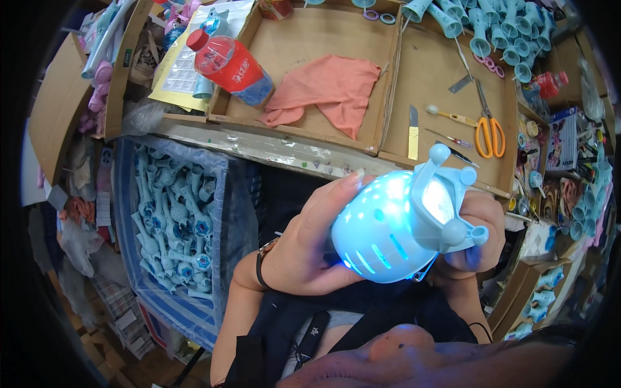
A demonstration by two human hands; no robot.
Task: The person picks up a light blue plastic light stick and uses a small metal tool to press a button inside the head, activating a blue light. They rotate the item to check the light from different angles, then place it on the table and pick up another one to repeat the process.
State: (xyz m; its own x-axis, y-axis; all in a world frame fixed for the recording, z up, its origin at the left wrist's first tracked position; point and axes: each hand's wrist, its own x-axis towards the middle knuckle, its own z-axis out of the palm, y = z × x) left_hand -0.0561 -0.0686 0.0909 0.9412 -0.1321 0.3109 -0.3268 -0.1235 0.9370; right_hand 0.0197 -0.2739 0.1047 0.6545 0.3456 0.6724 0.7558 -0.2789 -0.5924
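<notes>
A light-blue plastic toy, rounded and lit from inside, is held up close in front of me. Slots run along its lower side, and a crown-like end with knobbed prongs points right. My left hand grips the rounded body, with the thumb below and fingers along the far side. Beside the crown end, my right hand has its fingers curled round the toy, partly hidden by the prongs. A small shiny metal piece shows under the toy, too little of it to name.
Cardboard trays on the bench hold a red-capped bottle, a salmon cloth, orange-handled scissors, a blade and a brush. A lined crate of blue toy parts stands at left. More blue parts lie far right.
</notes>
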